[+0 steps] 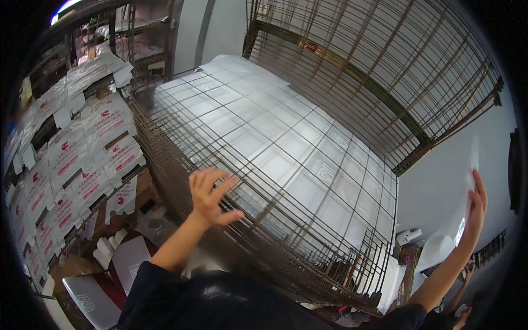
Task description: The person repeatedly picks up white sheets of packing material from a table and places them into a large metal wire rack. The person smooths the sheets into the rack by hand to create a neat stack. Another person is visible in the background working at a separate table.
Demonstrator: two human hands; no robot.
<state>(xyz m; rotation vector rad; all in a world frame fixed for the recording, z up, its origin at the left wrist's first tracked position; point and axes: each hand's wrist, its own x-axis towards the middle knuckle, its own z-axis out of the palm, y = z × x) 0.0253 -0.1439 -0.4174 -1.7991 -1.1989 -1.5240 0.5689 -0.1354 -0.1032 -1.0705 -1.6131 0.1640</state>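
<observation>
My left hand [208, 199] is open, its fingers spread over the near left edge of a wire drying rack [264, 212]. I cannot tell whether it touches the wires. Off to the right, my right hand [475, 204] is raised and grips a thin, translucent plastic sheet [450, 234], which rises above the fingers and hangs down beside the arm. Pale printed plastic bags [297, 129] lie in rows under the rack's upper wire grid. More wire shelves [352, 69] stand tilted up at the back.
Left of the rack, another rack carries overlapping pale bags with red print [104, 146]. Cardboard boxes [77, 267] and silver-and-maroon printed bags [132, 261] sit at the lower left. A white roll [408, 236] lies by the right wall. Part of another person's arm [461, 289] shows at the lower right.
</observation>
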